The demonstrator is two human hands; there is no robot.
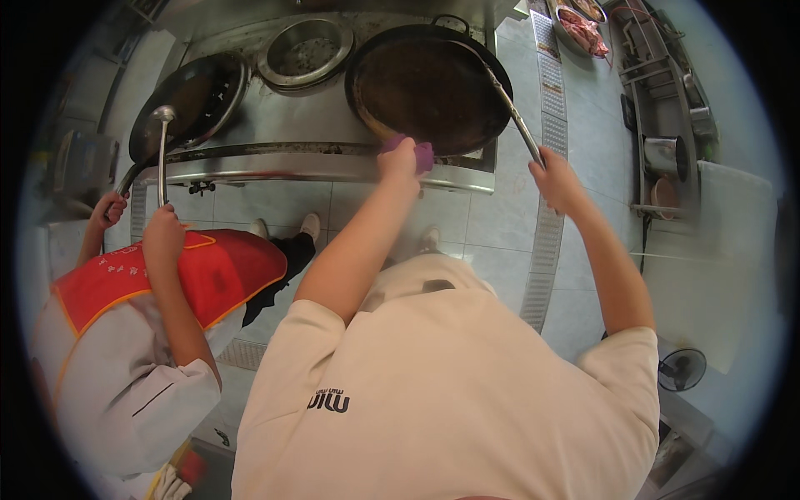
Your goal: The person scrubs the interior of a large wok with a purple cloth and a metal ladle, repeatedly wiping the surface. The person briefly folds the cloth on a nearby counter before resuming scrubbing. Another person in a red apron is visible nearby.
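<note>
A large dark wok [431, 87] sits on the right side of the steel stove [312, 128]. My left hand [400, 164] grips the wok's near rim through a purple cloth [424, 157]. In my right hand [556, 181] is the long metal handle of a cooking utensil [514, 115], probably a ladle or spatula. It slants over the wok's right rim, and its far end reaches into the wok near the back, where the head is hard to make out. The wok's inside looks dark brown, with no food distinguishable in it.
At left, a co-worker in a red apron [219, 269] holds a ladle [164, 134] and a smaller tilted wok [187, 103]. A round steel pot [306, 53] stands between the woks. Right are a drain grating [553, 94], a bowl of raw meat [578, 31] and a shelf with a pot [664, 157].
</note>
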